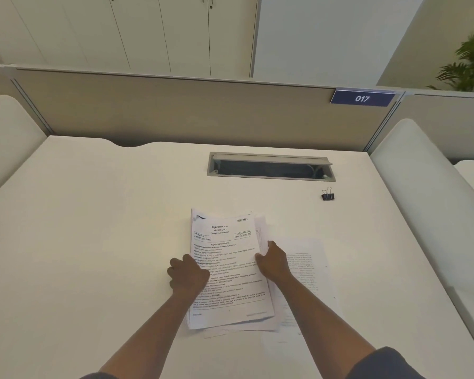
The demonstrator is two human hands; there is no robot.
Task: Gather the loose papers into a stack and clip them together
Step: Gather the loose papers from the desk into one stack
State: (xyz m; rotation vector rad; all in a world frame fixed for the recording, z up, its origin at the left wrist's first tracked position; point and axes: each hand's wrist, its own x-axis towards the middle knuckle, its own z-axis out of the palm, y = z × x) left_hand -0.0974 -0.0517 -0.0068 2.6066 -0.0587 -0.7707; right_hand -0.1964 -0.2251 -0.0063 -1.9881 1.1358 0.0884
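Desk: white desk (99, 228), wide and mostly bare, closed at the far side by a beige partition panel (175, 110).
Paper stack: printed sheets (227, 272) lying near the middle of the desk, unevenly squared; edges of lower sheets show at the right side and the near end. The top sheet carries lines of black print with a boxed heading.
Loose sheet: one printed page (307, 280) flat on the desk just right of the stack, partly under the right forearm.
Left hand: left hand (188, 274) at the stack's left edge, fingers curled inward and pressed against that edge; whether they pinch any sheet cannot be told.
Right hand: right hand (274, 262) at the stack's right edge, fingers narrow and bent around the side sheets, thumb on the top page.
Binder clip: black binder clip (327, 195) with wire handles up, standing alone on the desk, well apart from the papers, toward the far right.
Cable hatch: grey recessed cable hatch (270, 166), lid raised, beyond the stack.
Number plate: blue plate (362, 98) reading 017 on the partition's top edge.
Surroundings: pale cabinet doors (137, 31) behind the partition; green plant (471, 64) at far right.
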